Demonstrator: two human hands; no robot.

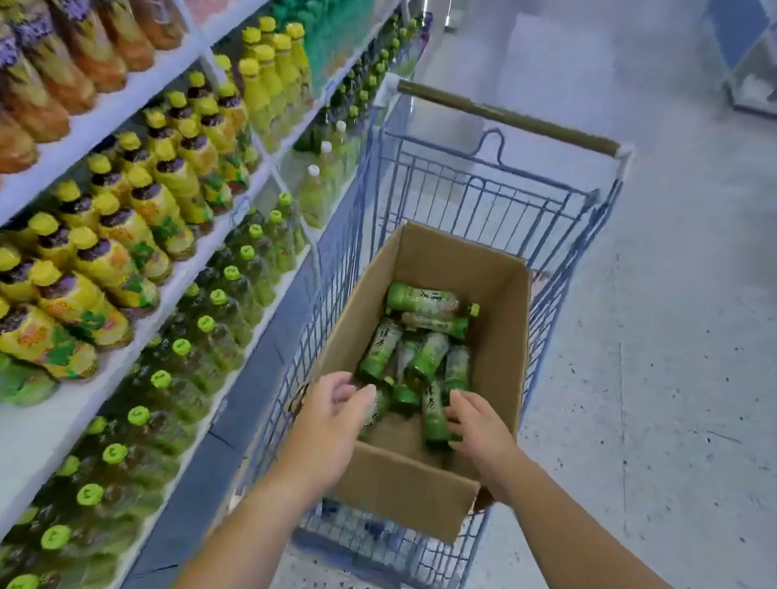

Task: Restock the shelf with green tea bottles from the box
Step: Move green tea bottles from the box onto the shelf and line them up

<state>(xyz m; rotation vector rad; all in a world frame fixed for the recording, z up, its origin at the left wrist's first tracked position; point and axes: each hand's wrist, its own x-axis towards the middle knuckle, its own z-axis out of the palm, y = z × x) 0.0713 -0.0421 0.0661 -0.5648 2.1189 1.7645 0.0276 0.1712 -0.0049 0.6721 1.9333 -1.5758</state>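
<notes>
Pick-up step: left hand [335, 409] loose, empty over the box [455, 264], right hand [480, 429] laid on a bottle [433, 425]; next, grip, lift to shelf [61, 408]

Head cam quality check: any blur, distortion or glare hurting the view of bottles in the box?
Head view: shelf bottles at left smeared and bent by wide-angle distortion; far aisle floor hazy, washed out; green tea bottles in the box fairly sharp, label text unreadable; left hand and right hand slightly soft; lighting flat, no hard shadows.
</notes>
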